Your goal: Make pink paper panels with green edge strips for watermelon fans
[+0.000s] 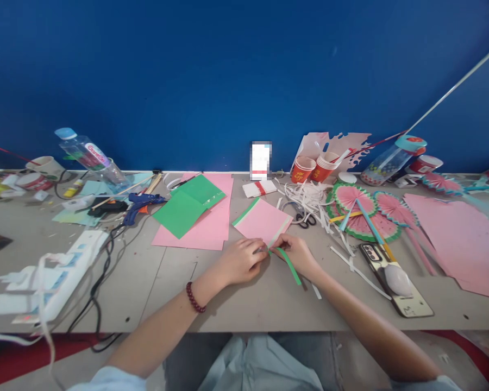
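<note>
A small pink paper sheet [263, 220] with white and green bands along two edges lies on the grey table [236, 293]. My left hand [240, 260] is closed, pinching the sheet's near corner. My right hand [297, 254] is closed on a narrow green paper strip [290, 263] that runs from that corner toward me. The two hands nearly touch at the corner. A red bead bracelet sits on my left wrist.
Green paper [187, 206] lies on larger pink sheets [212, 225] to the left. Scissors [301, 214], white paper scraps, watermelon paper fans [361, 209], red cups [313, 168], a phone [395, 277], a glue gun [140, 206], a power strip [61, 271] and bottles surround the work spot.
</note>
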{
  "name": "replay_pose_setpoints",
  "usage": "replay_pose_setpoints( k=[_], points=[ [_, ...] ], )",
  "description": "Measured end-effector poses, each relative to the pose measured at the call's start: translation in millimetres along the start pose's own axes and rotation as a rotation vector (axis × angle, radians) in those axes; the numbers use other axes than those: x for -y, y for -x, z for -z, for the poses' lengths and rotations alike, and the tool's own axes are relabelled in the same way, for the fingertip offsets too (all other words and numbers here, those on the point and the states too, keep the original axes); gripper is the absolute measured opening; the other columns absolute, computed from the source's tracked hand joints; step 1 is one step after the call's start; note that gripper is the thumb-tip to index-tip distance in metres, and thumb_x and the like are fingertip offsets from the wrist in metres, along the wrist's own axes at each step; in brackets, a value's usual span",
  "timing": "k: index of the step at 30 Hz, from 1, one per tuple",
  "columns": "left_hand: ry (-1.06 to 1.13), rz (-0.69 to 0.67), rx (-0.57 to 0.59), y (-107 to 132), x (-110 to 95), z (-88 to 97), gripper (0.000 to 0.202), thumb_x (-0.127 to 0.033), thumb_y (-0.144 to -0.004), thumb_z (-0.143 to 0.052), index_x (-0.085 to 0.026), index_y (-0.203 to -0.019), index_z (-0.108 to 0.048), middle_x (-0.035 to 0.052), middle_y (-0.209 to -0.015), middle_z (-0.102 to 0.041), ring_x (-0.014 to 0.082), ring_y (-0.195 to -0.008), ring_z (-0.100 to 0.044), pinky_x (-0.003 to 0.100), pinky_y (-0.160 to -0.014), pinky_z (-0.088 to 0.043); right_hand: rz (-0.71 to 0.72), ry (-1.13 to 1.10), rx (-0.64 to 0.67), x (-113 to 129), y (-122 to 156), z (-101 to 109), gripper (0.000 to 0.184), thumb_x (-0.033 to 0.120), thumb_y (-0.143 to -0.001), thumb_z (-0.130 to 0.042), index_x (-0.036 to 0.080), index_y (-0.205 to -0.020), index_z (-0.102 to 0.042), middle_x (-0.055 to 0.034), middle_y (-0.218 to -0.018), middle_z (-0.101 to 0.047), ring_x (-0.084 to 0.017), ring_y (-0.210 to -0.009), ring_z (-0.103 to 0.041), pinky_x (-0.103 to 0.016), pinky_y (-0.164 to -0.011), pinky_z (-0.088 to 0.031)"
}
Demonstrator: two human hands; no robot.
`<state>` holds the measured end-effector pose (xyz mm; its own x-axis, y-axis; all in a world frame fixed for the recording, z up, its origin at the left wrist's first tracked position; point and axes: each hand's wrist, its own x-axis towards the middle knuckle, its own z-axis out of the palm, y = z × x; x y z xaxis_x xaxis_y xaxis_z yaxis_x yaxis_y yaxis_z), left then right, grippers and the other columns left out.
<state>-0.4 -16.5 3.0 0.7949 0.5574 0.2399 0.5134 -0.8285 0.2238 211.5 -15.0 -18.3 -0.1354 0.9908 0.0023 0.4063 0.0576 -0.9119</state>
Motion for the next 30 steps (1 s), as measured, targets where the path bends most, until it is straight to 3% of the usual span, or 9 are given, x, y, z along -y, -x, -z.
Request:
replay_pose_setpoints(
  k=[21,26,30],
  points=[
    [0.004,0.018,0.056,1,-4,1.5,0.035,-0.017,-0.082,-0.053,-0.019,-0.117,-0.059,0.0123,-0.120,-0.056,0.0268,-0.123,-0.048,0.041,-0.101,-0.043,0.009,0.079,0.012,9,-2,4,0.016,0.034,-0.067,-0.068,0.019,-0.065,-0.062,0.0020,-0.055,-0.057,-0.012,-0.052,-0.049,-0.023,-0.050,-0.039],
    [0.016,0.014,0.058,0,-5,4.3,0.035,-0.016,-0.081,-0.053,-0.019,-0.116,-0.060,0.0116,-0.117,-0.057,0.0266,-0.122,-0.049,0.041,-0.101,-0.043,-0.039,-0.014,0.062,4,-6,12,0.022,0.040,-0.071,-0.064,0.018,-0.073,-0.068,-0.0020,-0.065,-0.066,-0.014,-0.057,-0.055,-0.025,-0.054,-0.044],
    [0.013,0.019,0.051,-1,-6,5.9,0.036,-0.015,-0.081,-0.052,-0.018,-0.116,-0.060,0.0115,-0.118,-0.057,0.0266,-0.122,-0.048,0.040,-0.100,-0.043,0.033,0.039,0.033,0,-10,22,0.023,0.040,-0.075,-0.062,0.018,-0.079,-0.070,-0.0049,-0.075,-0.071,-0.018,-0.067,-0.061,-0.029,-0.063,-0.048]
  ],
)
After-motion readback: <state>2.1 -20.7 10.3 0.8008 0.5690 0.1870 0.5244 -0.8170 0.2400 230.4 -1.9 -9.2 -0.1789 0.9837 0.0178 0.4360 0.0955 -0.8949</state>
